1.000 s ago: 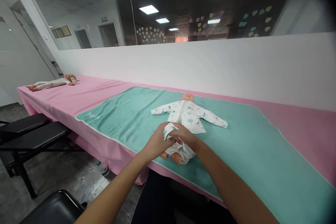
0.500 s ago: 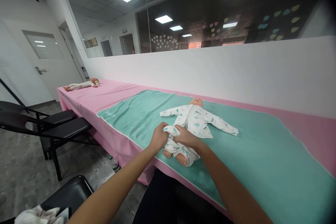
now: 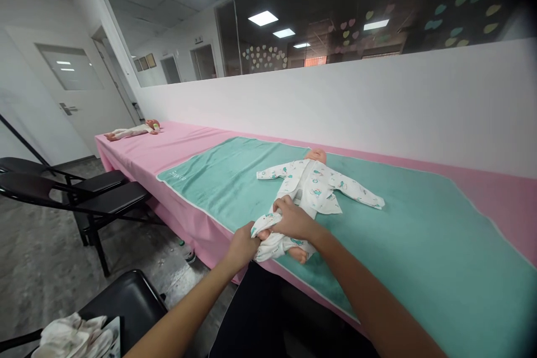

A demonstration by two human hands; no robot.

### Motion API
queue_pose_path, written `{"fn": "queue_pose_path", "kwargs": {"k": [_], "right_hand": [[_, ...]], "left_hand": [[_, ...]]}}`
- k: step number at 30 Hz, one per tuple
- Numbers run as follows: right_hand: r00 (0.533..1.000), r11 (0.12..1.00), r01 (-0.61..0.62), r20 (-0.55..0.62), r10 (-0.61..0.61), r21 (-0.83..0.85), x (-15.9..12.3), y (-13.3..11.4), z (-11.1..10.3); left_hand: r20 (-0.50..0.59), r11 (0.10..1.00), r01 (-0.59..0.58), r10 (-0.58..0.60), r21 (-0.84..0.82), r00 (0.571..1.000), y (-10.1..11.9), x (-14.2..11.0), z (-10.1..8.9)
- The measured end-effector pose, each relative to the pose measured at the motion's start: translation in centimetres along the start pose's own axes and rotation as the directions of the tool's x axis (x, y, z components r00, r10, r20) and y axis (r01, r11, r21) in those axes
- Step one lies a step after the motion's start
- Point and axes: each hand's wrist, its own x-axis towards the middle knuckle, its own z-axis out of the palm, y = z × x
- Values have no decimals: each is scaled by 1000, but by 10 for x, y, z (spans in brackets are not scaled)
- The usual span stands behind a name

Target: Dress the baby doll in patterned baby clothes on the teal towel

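A baby doll (image 3: 318, 155) lies on its back, its head toward the wall, wearing a white patterned baby jacket (image 3: 321, 184) with the sleeves spread and the front parted. White patterned baby pants (image 3: 271, 250) are bunched around its lower legs. My left hand (image 3: 244, 246) is closed on the pants at a leg opening near the table's front edge. Just above, my right hand (image 3: 294, 220) grips cloth of the pants over the same leg; its fingertips are partly hidden. One foot (image 3: 264, 234) shows between my hands, and the other foot (image 3: 298, 255) pokes out of the second leg.
A green towel (image 3: 403, 235) lies under the doll on a table with a pink cloth (image 3: 188, 140). Another doll (image 3: 134, 131) rests at the far left end. Black chairs (image 3: 113, 196) stand left; a nearer chair (image 3: 130, 302) holds crumpled white cloth (image 3: 73, 335). A white wall (image 3: 356, 106) runs behind.
My left hand has moved left and down, drawing the pants leg toward the table's front edge. My right hand has shifted slightly up the leg. A foot now shows between them.
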Motion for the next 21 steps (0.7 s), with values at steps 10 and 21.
{"fn": "queue_pose_path", "kwargs": {"k": [10,21], "right_hand": [[997,815,81,-43,-70,574,-7,14,-21],[995,822,84,-7,-97,563,-14,18,-35]], "left_hand": [[100,967,-243,250,-79,963,25,25,-7],[452,962,-197,263,-188,852,11,70,-34]]}}
